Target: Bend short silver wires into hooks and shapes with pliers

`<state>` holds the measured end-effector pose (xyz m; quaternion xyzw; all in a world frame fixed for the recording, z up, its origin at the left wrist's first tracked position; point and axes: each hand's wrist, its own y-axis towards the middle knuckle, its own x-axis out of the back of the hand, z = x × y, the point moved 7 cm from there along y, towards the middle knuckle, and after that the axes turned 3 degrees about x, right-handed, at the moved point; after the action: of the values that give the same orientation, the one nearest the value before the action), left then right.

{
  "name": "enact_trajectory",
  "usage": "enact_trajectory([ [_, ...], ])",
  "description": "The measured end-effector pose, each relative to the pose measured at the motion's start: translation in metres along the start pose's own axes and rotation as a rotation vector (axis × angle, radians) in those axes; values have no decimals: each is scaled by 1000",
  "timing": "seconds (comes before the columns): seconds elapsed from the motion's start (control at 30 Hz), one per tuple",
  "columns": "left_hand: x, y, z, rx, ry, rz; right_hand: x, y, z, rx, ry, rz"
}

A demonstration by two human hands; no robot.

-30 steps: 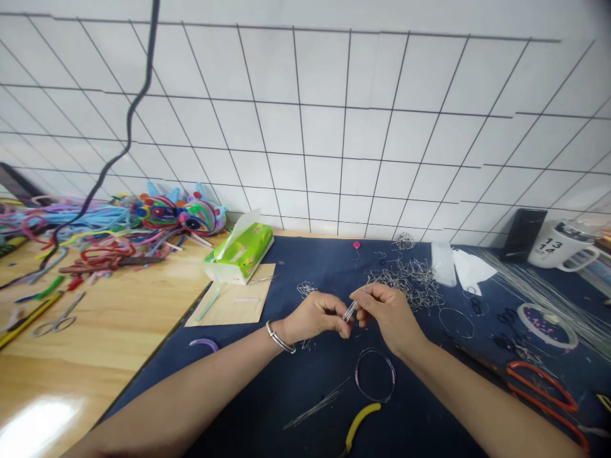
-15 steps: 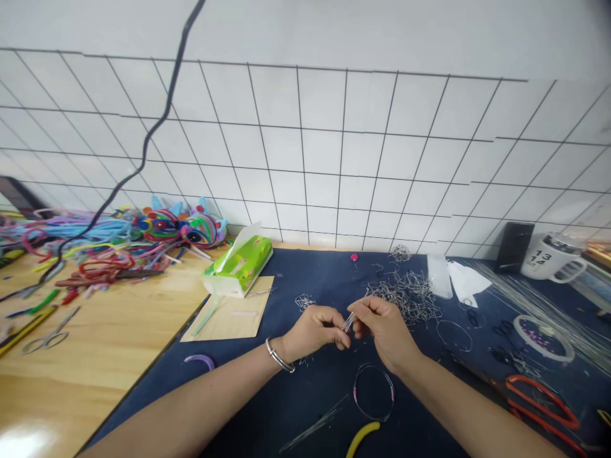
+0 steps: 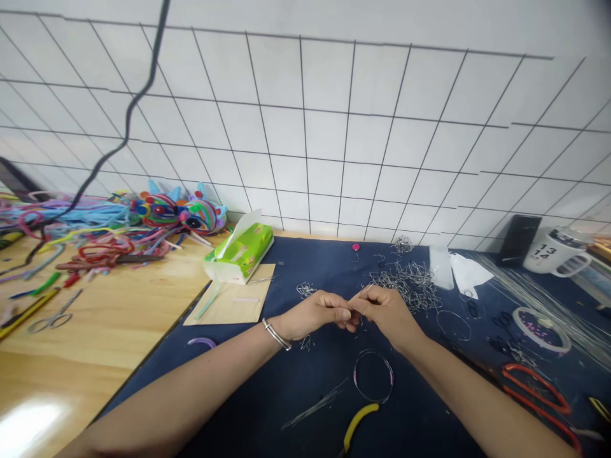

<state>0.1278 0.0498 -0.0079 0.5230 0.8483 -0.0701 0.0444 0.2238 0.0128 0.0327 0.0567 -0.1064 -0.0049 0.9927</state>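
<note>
My left hand [image 3: 324,314], with a silver bangle at its wrist, meets my right hand [image 3: 386,313] fingertip to fingertip over the dark blue mat [image 3: 267,375]. Both are closed in a pinch around thin metal wire pieces, now almost wholly hidden by the fingers. Just beyond my right hand lies a tangled pile of bent wire pieces [image 3: 408,285]. A smaller wire cluster [image 3: 305,290] sits behind my left hand, and a few bent pieces [image 3: 305,343] lie below its wrist. Nearer me are a wire ring [image 3: 373,376], some straight wires [image 3: 316,404] and a yellow curved handle [image 3: 359,425].
On the left are a green tissue pack [image 3: 243,251], scissors [image 3: 56,315] and colourful pipe cleaners [image 3: 105,248]. To the right stand a white mug [image 3: 556,252], red-handled scissors [image 3: 537,388], a bead dish [image 3: 541,329] and long straight wires [image 3: 563,305]. A tiled wall [image 3: 324,133] rises behind.
My fingers have drawn closer together over the wire pieces, which showed plainly between them before. The camera has tilted slightly, so the wall and far items appear higher.
</note>
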Motion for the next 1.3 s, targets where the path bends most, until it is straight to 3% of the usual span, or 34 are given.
enact_trajectory([
  [0.17, 2, 1, 6, 32, -115, -39, -1, 0, 3, 29, -109, 6],
  [0.4, -1, 1, 18, 135, -307, 68, -5, 0, 2, 63, -146, 56],
  [0.6, 0, 1, 13, 86, -185, 62, -5, 0, 8, 111, -232, 53],
  [0.83, 9, 0, -1, -67, 8, -163, 0, 2, 1, 0, -219, -54],
  [1.03, 8, -6, -4, -151, 141, -335, 5, -2, 5, -2, -315, -176],
  [1.3, 5, -8, -6, -225, 414, -418, 5, -1, -11, -47, -167, -105],
])
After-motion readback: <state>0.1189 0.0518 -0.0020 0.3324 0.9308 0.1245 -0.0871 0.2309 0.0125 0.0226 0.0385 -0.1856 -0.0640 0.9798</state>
